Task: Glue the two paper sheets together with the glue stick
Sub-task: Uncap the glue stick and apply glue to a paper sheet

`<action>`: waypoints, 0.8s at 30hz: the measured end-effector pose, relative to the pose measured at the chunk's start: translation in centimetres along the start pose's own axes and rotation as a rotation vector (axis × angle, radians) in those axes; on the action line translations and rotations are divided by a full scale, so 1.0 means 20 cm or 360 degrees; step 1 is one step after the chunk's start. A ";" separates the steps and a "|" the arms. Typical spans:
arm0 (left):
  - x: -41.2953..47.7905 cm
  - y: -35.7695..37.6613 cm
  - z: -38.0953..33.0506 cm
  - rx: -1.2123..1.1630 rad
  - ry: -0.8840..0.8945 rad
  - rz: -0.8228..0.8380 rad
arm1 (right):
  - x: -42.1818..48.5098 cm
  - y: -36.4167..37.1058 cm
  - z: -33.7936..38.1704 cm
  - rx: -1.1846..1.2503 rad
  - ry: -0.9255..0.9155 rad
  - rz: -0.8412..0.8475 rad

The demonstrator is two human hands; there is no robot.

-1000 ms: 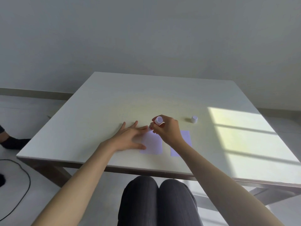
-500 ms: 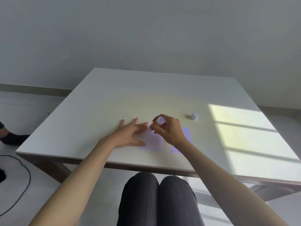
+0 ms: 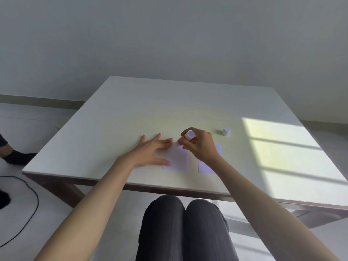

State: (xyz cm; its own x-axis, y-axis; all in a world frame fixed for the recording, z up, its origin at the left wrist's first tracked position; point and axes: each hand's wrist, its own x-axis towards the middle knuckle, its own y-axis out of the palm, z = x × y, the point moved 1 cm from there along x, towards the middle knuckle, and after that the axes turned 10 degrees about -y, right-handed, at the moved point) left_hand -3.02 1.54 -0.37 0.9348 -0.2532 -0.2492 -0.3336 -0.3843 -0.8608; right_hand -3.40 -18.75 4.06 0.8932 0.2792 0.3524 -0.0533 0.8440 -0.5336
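Two pale lilac paper sheets lie side by side near the front edge of the white table (image 3: 131, 110). My left hand (image 3: 150, 149) lies flat, fingers spread, pressing the left edge of the left sheet (image 3: 178, 159). My right hand (image 3: 199, 146) grips the white glue stick (image 3: 189, 134) tilted with its tip down at the far corner of the left sheet. The right sheet (image 3: 207, 166) is partly hidden under my right wrist. The glue stick's white cap (image 3: 226, 131) stands alone to the right of my hands.
A bright sunlit patch (image 3: 282, 157) covers the table's right side. A black cable (image 3: 22, 213) lies on the floor at the left, with someone's dark shoe (image 3: 17, 157) beside the table. My knees (image 3: 184, 223) are under the front edge.
The hands have stayed nearly in place; my right hand keeps the glue stick at the left sheet's far corner with only slight motion. The view has shifted a little.
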 end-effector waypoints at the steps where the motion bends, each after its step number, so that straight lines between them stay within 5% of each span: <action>1: 0.00 0.00 0.00 0.0005 0.0007 -0.0005 | 0.00 0.00 -0.01 -0.0016 0.0005 -0.0033; 8: 0.02 0.03 0.02 -0.0094 0.0014 -0.0001 | -0.18 0.04 0.02 -0.0027 -0.0235 0.0251; 16: 0.00 0.01 0.02 -0.0056 0.0010 -0.0012 | -0.04 -0.03 -0.04 0.0017 -0.0016 -0.0034; 24: 0.01 0.02 0.02 -0.0068 0.0016 -0.0006 | -0.20 -0.01 0.00 0.0137 -0.0145 0.0236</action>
State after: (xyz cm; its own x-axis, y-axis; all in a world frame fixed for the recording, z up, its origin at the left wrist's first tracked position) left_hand -2.89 1.60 -0.92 0.9347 -0.2608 -0.2415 -0.3354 -0.4228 -0.8419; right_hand -6.96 -19.99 2.68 0.8288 0.4406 0.3450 -0.2230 0.8255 -0.5185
